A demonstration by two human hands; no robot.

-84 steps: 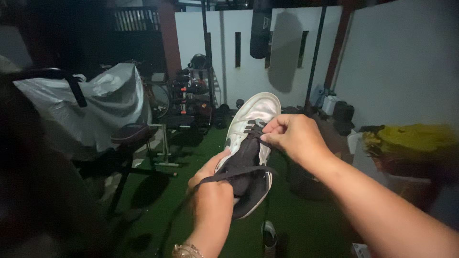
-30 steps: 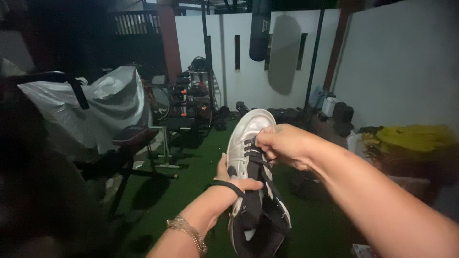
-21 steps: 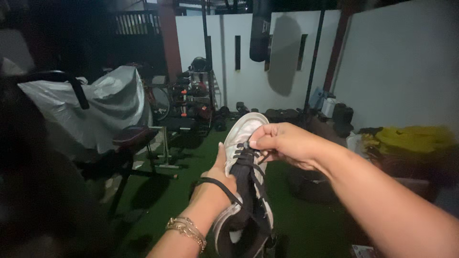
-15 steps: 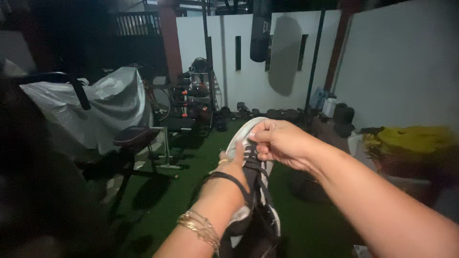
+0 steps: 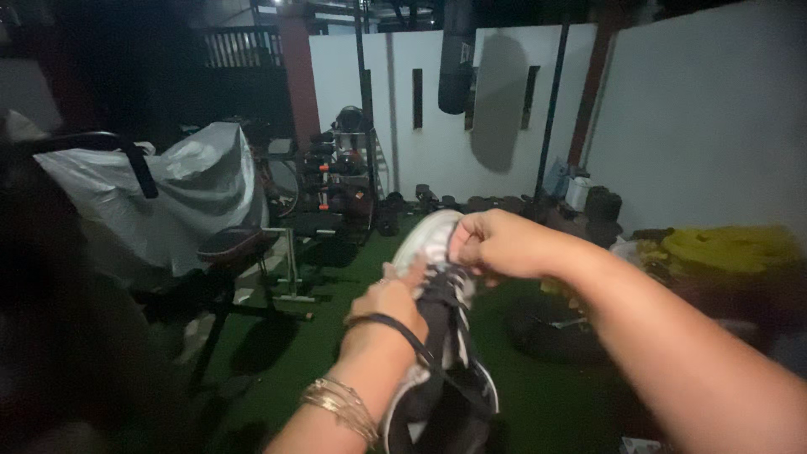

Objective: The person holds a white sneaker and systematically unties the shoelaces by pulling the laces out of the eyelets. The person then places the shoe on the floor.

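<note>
I hold a white sneaker [image 5: 429, 252] up in front of me over the green turf [image 5: 538, 395]. My left hand [image 5: 388, 307] wraps its side, a black lace [image 5: 403, 329] looped over it. My right hand [image 5: 496, 244] pinches closed on the laces near the toe.

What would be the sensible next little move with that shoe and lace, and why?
Probably draw the black lace snug. The right hand pinches at the lacing near the toe of the white shoe, the left hand steadies its side, and a loose strand lies across the left wrist.
</note>
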